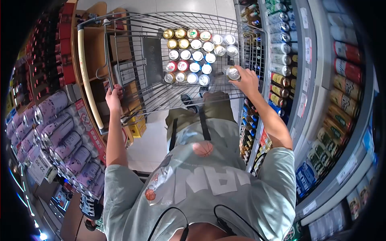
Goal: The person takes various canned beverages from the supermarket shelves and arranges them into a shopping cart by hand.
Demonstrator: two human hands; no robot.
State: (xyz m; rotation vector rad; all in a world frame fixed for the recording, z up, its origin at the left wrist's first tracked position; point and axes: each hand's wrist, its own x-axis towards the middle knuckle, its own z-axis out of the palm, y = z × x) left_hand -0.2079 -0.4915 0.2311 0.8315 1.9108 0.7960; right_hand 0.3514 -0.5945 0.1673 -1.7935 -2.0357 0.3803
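Observation:
A wire shopping cart (157,102) stands in front of me, with several drink cans (196,56) upright in rows inside it. My right hand (248,82) is closed around a can with a gold-toned top (233,73), over the right part of the cart, beside the rows. The can's lid faces up at me. At the cart's left end, my left hand (114,93) has its fingers curled at the wire edge near the handle (86,76). Gold-topped cans (169,33) fill the upper left corner of the group, and red-rimmed ones (183,65) sit lower down.
Shelves of cans (280,59) run along my right, edged with price tags (308,49). To the left are stacked purple-and-white can packs (66,142) and a wooden shelf unit (90,36) behind the cart handle. A yellow box (138,126) is on the floor below the cart.

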